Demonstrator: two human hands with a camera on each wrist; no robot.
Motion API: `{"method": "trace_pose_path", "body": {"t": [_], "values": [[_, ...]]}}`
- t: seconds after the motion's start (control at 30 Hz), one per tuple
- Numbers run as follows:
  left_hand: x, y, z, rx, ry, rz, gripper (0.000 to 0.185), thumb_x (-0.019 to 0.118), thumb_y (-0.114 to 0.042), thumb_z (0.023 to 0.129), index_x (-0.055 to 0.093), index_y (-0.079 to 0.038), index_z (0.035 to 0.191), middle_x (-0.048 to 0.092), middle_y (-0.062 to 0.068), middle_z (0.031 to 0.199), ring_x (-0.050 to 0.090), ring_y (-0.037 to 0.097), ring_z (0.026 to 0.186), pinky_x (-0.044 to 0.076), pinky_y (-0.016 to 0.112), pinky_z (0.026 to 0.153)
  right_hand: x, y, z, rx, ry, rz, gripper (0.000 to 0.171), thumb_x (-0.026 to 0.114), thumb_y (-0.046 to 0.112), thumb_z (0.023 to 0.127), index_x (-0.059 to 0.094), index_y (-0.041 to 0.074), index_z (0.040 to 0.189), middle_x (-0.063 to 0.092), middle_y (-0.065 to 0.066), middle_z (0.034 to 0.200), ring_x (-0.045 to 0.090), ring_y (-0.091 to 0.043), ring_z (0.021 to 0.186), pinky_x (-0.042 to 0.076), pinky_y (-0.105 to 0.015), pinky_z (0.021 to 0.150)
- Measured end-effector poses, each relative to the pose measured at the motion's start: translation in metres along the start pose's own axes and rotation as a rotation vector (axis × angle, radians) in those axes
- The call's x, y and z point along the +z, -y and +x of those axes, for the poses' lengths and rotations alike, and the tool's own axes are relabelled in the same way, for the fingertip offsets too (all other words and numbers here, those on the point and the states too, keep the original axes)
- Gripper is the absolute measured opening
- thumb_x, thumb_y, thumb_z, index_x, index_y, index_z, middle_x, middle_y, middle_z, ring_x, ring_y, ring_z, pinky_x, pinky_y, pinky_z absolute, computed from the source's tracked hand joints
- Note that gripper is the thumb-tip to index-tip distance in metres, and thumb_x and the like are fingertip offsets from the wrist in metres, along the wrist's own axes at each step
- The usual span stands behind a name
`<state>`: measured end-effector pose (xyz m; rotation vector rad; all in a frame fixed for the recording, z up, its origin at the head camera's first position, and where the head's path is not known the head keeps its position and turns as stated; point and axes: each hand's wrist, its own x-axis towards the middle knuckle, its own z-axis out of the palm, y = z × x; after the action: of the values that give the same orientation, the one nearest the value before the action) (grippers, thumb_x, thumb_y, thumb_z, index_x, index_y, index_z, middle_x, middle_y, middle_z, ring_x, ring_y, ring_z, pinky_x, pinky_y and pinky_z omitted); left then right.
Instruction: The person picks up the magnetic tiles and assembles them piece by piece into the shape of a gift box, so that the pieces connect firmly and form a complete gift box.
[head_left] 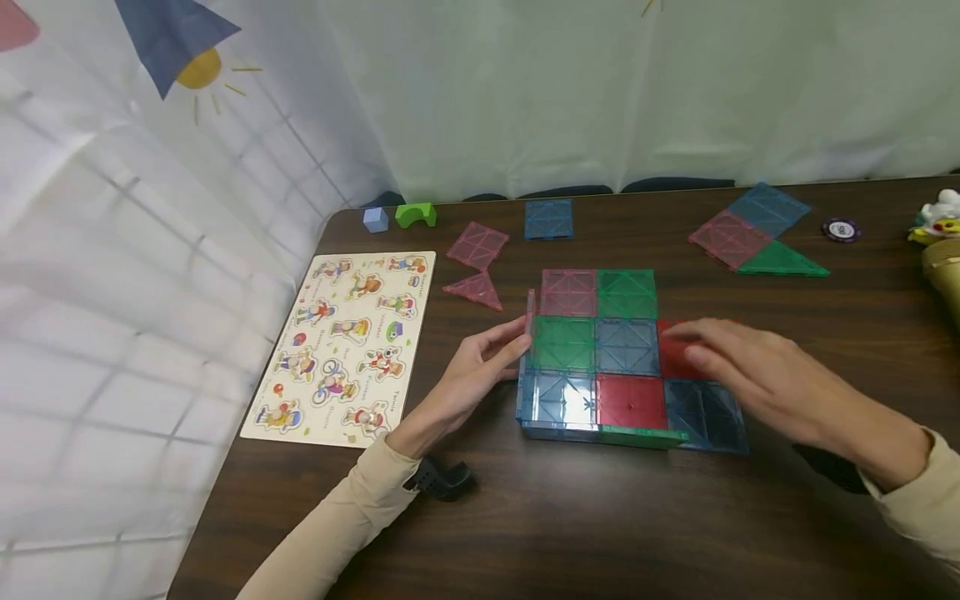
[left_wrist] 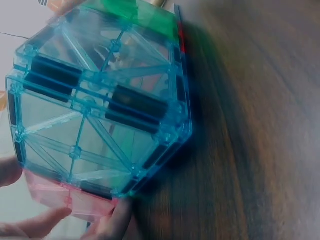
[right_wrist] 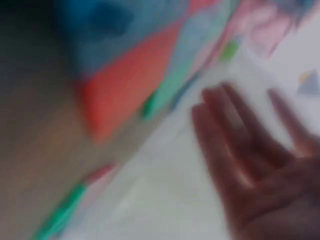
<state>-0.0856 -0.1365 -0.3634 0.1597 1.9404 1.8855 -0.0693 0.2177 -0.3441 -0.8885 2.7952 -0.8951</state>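
Note:
Translucent magnetic tiles make a flat patchwork of pink, green, blue and red squares (head_left: 627,345) on the table, with upright blue and green tiles (head_left: 643,437) along its near side. At its left side my left hand (head_left: 480,365) holds an upright pink tile (left_wrist: 70,200) between thumb and fingers, beside an upright blue tile (left_wrist: 80,135). My right hand (head_left: 780,383) hovers over the right side, fingers extended, partly covering a red tile (head_left: 677,358). A dark blue tile (head_left: 707,417) lies at the near right corner. The right wrist view is blurred; its fingers (right_wrist: 215,140) appear spread and empty.
A wooden picture puzzle board (head_left: 345,350) lies at the left. Loose pink tiles (head_left: 477,246), a blue square (head_left: 548,219), a joined tile group (head_left: 761,233), a poker chip (head_left: 841,231) and toy blocks (head_left: 416,215) sit toward the back. A white curtain (head_left: 525,100) hangs behind the table.

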Motion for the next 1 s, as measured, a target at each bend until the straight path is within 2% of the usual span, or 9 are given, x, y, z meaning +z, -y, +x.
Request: {"method": "trace_pose_path", "body": {"t": [0.07,0.17,0.33,0.43,0.57,0.63,0.8,0.9,1.0], "values": [[0.000,0.001,0.000,-0.011,-0.017,-0.004,0.052,0.054,-0.019,0.110,0.042,0.000,0.158,0.050,0.022,0.153,0.054,0.033,0.137,0.054,0.042,0.103,-0.008,-0.018,-0.002,0.123,-0.020,0.024,0.035,0.050,0.023,0.112,0.057,0.010,0.144,0.065,-0.016,0.137,0.064,-0.036,0.121,0.051,-0.063,0.092],[0.000,0.002,0.000,-0.032,-0.053,-0.041,0.051,0.057,-0.017,0.109,0.045,-0.002,0.156,0.054,0.023,0.148,0.058,0.031,0.132,0.054,0.040,0.102,-0.011,-0.040,-0.005,0.233,-0.026,0.067,0.038,0.051,0.025,0.112,0.055,0.005,0.144,0.063,-0.024,0.138,0.062,-0.037,0.121,0.053,-0.040,0.092],[0.001,0.001,0.001,-0.081,-0.108,-0.123,0.054,0.062,-0.014,0.105,0.045,-0.002,0.154,0.058,0.023,0.142,0.062,0.028,0.126,0.054,0.039,0.102,-0.005,-0.055,-0.013,0.288,-0.056,0.182,0.037,0.055,0.021,0.110,0.055,0.005,0.144,0.061,-0.025,0.138,0.052,0.008,0.114,0.035,-0.003,0.081],[0.000,0.000,0.002,-0.106,-0.120,-0.147,0.057,0.064,-0.015,0.104,0.042,-0.001,0.155,0.058,0.024,0.143,0.059,0.031,0.131,0.052,0.043,0.106,-0.004,-0.055,-0.015,0.286,-0.090,0.232,0.037,0.057,0.019,0.110,0.055,0.004,0.144,0.059,-0.025,0.140,0.041,0.020,0.112,0.033,-0.001,0.083],[-0.001,0.000,0.002,-0.113,-0.136,-0.168,0.059,0.066,-0.014,0.103,0.041,0.000,0.154,0.057,0.025,0.144,0.060,0.031,0.131,0.050,0.041,0.108,-0.003,-0.057,-0.014,0.279,-0.117,0.300,0.037,0.057,0.015,0.109,0.053,0.000,0.143,0.058,-0.025,0.140,0.047,0.017,0.111,0.036,-0.001,0.084],[-0.002,0.000,0.003,-0.105,-0.143,-0.176,0.057,0.065,-0.012,0.103,0.042,0.000,0.153,0.058,0.025,0.142,0.063,0.028,0.127,0.051,0.038,0.107,-0.003,-0.060,-0.015,0.277,-0.129,0.366,0.036,0.056,0.012,0.109,0.052,-0.001,0.143,0.060,-0.017,0.138,0.053,0.017,0.109,0.041,-0.002,0.084],[-0.001,0.003,0.003,-0.090,-0.124,-0.163,0.054,0.063,-0.009,0.105,0.042,0.001,0.153,0.059,0.027,0.140,0.064,0.026,0.124,0.053,0.037,0.105,-0.002,-0.070,-0.017,0.258,-0.167,0.838,0.032,0.046,0.003,0.111,0.053,0.005,0.142,0.060,0.004,0.133,0.067,0.002,0.111,0.055,-0.015,0.087],[0.000,0.002,0.004,-0.094,-0.097,-0.135,0.052,0.062,-0.011,0.106,0.044,0.002,0.154,0.058,0.025,0.143,0.061,0.028,0.130,0.052,0.038,0.106,-0.005,-0.076,-0.018,0.251,-0.171,1.180,0.034,0.039,0.001,0.113,0.058,0.008,0.141,0.065,0.001,0.134,0.070,-0.010,0.115,0.058,-0.023,0.090],[0.002,0.002,0.004,-0.098,-0.068,-0.108,0.053,0.062,-0.016,0.107,0.046,0.004,0.153,0.054,0.021,0.149,0.057,0.029,0.135,0.051,0.038,0.107,-0.008,-0.079,-0.018,0.278,-0.159,1.423,0.038,0.034,0.004,0.114,0.063,0.008,0.138,0.070,-0.004,0.133,0.071,-0.019,0.116,0.060,-0.032,0.091]]}}
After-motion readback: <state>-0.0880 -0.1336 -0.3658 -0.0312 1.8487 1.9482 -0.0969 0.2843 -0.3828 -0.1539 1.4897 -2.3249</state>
